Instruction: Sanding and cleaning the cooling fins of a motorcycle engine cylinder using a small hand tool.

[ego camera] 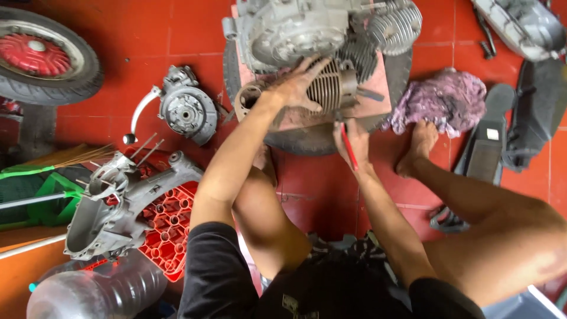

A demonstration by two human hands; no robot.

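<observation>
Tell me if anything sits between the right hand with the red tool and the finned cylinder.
Nothing visible does. The right hand holds the red tool just below the finned cylinder, with only the bare edge of the board between them. The left hand already rests on the cylinder.

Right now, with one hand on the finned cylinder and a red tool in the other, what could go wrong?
1. The finned cylinder lies on a pink board set on a tyre; pressed only by the left hand, it may roll or tip.
2. The red tool in the right hand could slip toward the bare foot nearby.
</observation>
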